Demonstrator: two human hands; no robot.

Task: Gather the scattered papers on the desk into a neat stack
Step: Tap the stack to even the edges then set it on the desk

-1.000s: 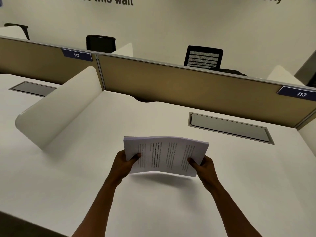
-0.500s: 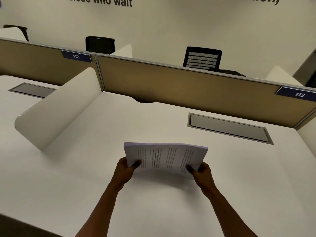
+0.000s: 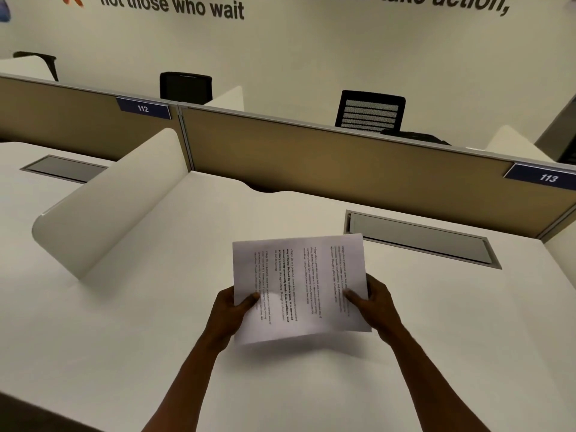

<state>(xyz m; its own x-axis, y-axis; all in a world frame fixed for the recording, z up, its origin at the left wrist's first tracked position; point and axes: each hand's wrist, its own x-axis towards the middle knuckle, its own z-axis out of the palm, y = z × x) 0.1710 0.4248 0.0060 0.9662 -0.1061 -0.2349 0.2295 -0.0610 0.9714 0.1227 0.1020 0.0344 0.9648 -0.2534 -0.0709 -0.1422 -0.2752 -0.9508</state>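
A stack of white printed papers (image 3: 300,288) is held above the white desk (image 3: 436,338), near its middle. Its printed face is turned up towards me, with the lines of text running sideways. My left hand (image 3: 229,313) grips the stack's left edge, thumb on top. My right hand (image 3: 372,302) grips the right edge the same way. The sheets look aligned into one pile, and I see no loose papers elsewhere on the desk.
A curved white side divider (image 3: 103,213) stands to the left. A tan back partition (image 3: 343,163) labelled 112 and 113 closes the far side. A grey cable hatch (image 3: 420,238) is set into the desk at the right rear. Black chairs stand beyond the partition.
The stack has tilted from an edge-down, bowed pose to a flatter one with its printed face towards me. Both hands kept their grip on its sides.
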